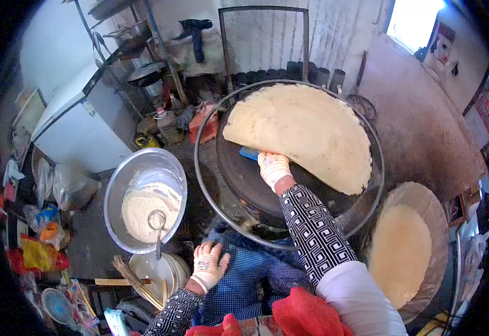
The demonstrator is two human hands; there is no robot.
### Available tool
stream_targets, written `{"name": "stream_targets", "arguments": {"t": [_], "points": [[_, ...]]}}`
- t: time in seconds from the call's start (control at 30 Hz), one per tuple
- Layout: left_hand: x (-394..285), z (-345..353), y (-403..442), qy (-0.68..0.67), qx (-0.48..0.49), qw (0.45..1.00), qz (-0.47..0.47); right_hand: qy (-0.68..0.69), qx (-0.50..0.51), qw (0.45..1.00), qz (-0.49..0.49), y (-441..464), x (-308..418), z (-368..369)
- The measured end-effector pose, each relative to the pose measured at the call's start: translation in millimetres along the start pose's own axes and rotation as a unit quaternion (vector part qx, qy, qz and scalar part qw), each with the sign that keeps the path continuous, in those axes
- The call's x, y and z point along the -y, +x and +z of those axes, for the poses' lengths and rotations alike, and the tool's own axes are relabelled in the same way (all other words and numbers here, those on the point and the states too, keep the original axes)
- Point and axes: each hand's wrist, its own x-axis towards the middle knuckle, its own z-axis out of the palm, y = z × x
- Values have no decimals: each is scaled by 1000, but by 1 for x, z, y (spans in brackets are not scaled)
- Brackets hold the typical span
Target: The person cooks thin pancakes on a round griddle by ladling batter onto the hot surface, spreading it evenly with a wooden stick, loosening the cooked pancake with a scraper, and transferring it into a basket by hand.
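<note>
My right hand (275, 168), in a white knit glove, is closed around a flat blue scraper (249, 153) at the pancake's lower left edge. Much of the scraper is hidden by the hand. The large pale pancake (306, 129) covers the far part of a round dark griddle (244, 182), whose near part shows bare. On my checked-cloth lap lies my left hand (210, 265), gloved with bare fingertips, fingers spread and holding nothing. Close to it stands a metal basin (113, 210) of pale batter (138, 215), with a ladle (156, 219) resting in it.
A metal hoop (206, 201) rings the griddle. At right is a round tray (439, 224) bearing another pale pancake (399, 252). Below the basin stands a white bucket (180, 269) with a straw brush (135, 280). A white chest freezer (87, 126) and a plastic jug (168, 126) are at back left.
</note>
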Motion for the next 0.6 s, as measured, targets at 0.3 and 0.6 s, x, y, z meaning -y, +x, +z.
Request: {"name": "stream_targets", "arguments": {"t": [0.3, 0.6], "points": [[30, -15, 23, 14, -80, 996, -24, 5, 6, 1000, 15, 3, -4, 4], [37, -62, 100, 87, -93, 991, 38, 65, -100, 993, 13, -8, -2, 23]]}}
